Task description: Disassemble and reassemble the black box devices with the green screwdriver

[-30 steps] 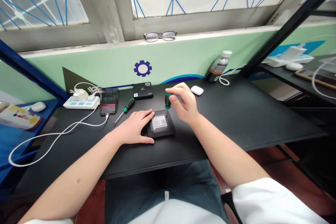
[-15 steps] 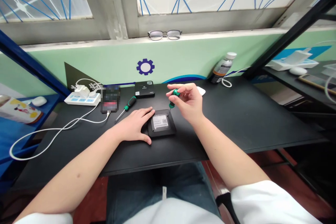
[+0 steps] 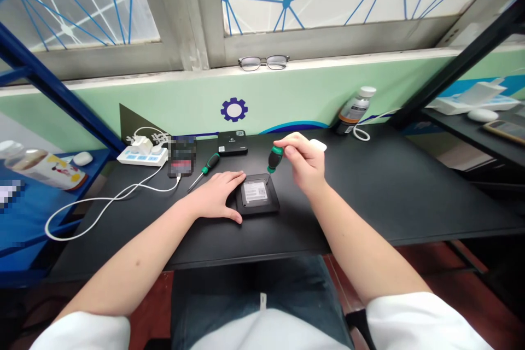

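Note:
A square black box with a white printed label lies flat on the black desk. My left hand rests along its left side, fingers stretched out and thumb spread, touching the edge. Between the thumb and fingers of my right hand is the top of a green and black screwdriver, held tilted. Its thin shaft points down at the box's upper right part; whether the tip sits in a screw is too small to see.
A second screwdriver lies left of the box, near a blurred phone on a white cable. Behind are another black box and a power strip. A bottle stands at back right; a white object lies behind my right hand.
My right fingers have shifted on the screwdriver handle, from around it to its top right side, leaving more of the handle showing. The view has moved slightly; my left hand stays by the box.

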Tool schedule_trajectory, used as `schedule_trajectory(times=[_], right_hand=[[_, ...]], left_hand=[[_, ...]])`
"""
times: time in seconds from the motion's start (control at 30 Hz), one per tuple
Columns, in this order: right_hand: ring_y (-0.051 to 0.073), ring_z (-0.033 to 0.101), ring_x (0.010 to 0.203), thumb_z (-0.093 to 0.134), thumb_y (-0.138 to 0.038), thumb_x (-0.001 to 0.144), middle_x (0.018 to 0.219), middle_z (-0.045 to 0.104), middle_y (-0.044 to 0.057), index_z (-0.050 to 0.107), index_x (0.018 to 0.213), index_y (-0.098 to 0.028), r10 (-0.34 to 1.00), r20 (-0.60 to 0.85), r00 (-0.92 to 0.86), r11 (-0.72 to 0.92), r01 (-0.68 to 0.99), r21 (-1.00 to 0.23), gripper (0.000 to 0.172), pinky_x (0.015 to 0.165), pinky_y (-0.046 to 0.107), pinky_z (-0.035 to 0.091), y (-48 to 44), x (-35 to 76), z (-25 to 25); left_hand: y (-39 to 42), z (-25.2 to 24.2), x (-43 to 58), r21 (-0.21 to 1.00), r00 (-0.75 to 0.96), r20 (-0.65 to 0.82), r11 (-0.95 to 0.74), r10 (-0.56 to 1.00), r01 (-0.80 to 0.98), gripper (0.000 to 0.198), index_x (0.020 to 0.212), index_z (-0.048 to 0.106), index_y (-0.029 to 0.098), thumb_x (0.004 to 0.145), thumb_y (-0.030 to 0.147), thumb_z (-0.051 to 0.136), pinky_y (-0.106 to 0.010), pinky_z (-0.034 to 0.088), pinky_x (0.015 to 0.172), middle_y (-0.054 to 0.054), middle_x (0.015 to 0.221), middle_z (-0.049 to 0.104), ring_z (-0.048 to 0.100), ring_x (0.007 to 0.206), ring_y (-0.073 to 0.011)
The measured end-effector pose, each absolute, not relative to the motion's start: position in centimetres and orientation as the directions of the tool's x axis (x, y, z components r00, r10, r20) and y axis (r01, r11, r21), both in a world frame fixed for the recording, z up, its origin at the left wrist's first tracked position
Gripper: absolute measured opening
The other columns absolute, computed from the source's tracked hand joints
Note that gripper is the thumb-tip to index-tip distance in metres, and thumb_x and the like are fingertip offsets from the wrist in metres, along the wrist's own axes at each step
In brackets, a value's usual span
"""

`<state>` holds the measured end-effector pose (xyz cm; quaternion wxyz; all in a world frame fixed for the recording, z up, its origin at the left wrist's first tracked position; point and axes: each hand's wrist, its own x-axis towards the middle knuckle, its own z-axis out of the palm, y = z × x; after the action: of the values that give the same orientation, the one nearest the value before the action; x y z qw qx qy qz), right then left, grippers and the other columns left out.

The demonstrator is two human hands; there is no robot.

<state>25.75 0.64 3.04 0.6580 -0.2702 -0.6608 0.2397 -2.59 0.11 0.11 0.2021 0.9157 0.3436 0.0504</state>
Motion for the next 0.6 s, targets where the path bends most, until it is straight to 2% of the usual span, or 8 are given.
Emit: schedule_trajectory(times=[0.1, 0.2, 0.27, 0.33, 0.47, 0.6], right_hand=[[0.02, 0.069, 0.091, 0.076, -0.04, 0.098, 0.099, 0.069, 0.005, 0.08, 0.098, -0.028, 0.664, 0.746, 0.043, 0.746, 0.03, -0.665, 0.013, 0.073, 0.036, 0.06, 0.7, 25.4, 3.2], [0.02, 0.077, 0.099, 0.084, -0.042, 0.091, 0.12, 0.073, 0.006, 0.069, 0.092, -0.026, 0.72, 0.692, 0.048, 0.693, -0.093, -0.715, 0.022, 0.078, 0.037, 0.066, 0.7, 24.7, 3.1], [0.018, 0.08, 0.093, 0.087, -0.041, 0.089, 0.126, 0.076, 0.005, 0.06, 0.09, -0.026, 0.753, 0.656, 0.04, 0.653, -0.165, -0.739, 0.03, 0.078, 0.036, 0.067, 0.6, 24.2, 3.0], [0.017, 0.081, 0.083, 0.088, -0.038, 0.088, 0.119, 0.081, 0.003, 0.057, 0.089, -0.026, 0.765, 0.642, 0.054, 0.64, -0.177, -0.748, 0.033, 0.074, 0.034, 0.067, 0.3, 24.0, 2.9], [0.019, 0.079, 0.081, 0.085, -0.043, 0.091, 0.102, 0.082, 0.003, 0.064, 0.09, -0.026, 0.756, 0.649, 0.083, 0.654, -0.085, -0.751, 0.027, 0.071, 0.035, 0.066, 0.2, 24.5, 3.0], [0.023, 0.075, 0.093, 0.074, -0.049, 0.098, 0.101, 0.078, 0.006, 0.078, 0.096, -0.027, 0.671, 0.74, 0.032, 0.737, 0.075, -0.672, 0.023, 0.083, 0.044, 0.063, 0.5, 25.2, 3.0]], left_hand=[[0.1, -0.1, -2.6, 0.409, 0.754, -0.043, -0.677, 0.655, 0.612, 0.126, 0.172, 0.033, 0.021, 0.073, 0.079, 0.086, -0.059, 0.032, 0.129, -0.022, 0.173, 0.038, 0.037, 0.16, -0.0441], [0.2, -0.4, -2.6, 0.407, 0.757, -0.03, -0.684, 0.652, 0.605, 0.125, 0.172, 0.033, 0.022, 0.073, 0.081, 0.084, -0.058, 0.032, 0.128, -0.022, 0.173, 0.039, 0.038, 0.158, -0.045], [0.3, -0.5, -2.6, 0.404, 0.757, -0.021, -0.687, 0.653, 0.604, 0.126, 0.172, 0.033, 0.022, 0.073, 0.082, 0.084, -0.058, 0.033, 0.128, -0.021, 0.173, 0.039, 0.038, 0.158, -0.0455], [0.3, -0.6, -2.6, 0.405, 0.756, -0.016, -0.687, 0.654, 0.603, 0.126, 0.172, 0.033, 0.022, 0.073, 0.083, 0.083, -0.057, 0.033, 0.128, -0.021, 0.173, 0.04, 0.039, 0.158, -0.0452], [0.3, -0.7, -2.7, 0.404, 0.758, -0.001, -0.693, 0.652, 0.597, 0.125, 0.172, 0.033, 0.023, 0.074, 0.083, 0.082, -0.057, 0.033, 0.128, -0.02, 0.173, 0.04, 0.039, 0.158, -0.0441], [0.2, -0.5, -2.6, 0.397, 0.764, -0.011, -0.698, 0.645, 0.596, 0.125, 0.172, 0.033, 0.021, 0.075, 0.082, 0.082, -0.056, 0.032, 0.129, -0.021, 0.174, 0.038, 0.037, 0.159, -0.0441]])
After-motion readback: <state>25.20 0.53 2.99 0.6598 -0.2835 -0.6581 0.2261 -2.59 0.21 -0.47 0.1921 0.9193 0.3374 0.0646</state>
